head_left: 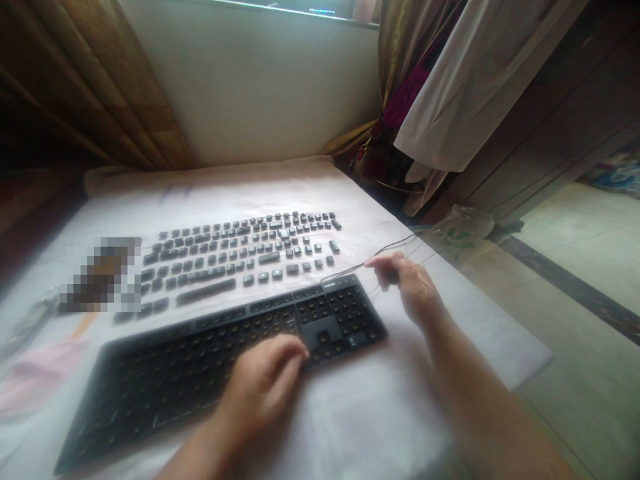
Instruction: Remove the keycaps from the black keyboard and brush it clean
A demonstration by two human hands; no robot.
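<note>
A black keyboard (200,353) lies on a white-covered table (350,413), slanting from the near left to the far right. Small studs show in rows across it where keycaps would sit, though a few keycaps appear to be in place in its right-hand part.

The left hand (267,377) is over the near edge of the keyboard, right of its middle, with the fingers curled and the thumb drawn in beside them. The inside of this hand is hidden, so I cannot tell whether it has hold of anything.

The right hand (407,283) is raised just beyond the keyboard's far right corner, its fingers bent and partly closed. A dark spot shows between them, too blurred to tell as a held piece or a shadow. A thin dark cable (395,241) runs past its fingertips from the keyboard's far edge toward the right side of the table.

Beyond the keyboard, loose black keycaps (270,257) are spread in rough rows, with a long bar-shaped keycap (206,292) in the nearest row. To the left are a pixelated patch (100,275) and, nearer, a pink cloth (40,377). A clear plastic bag (460,223) is by the table's far right edge.
</note>
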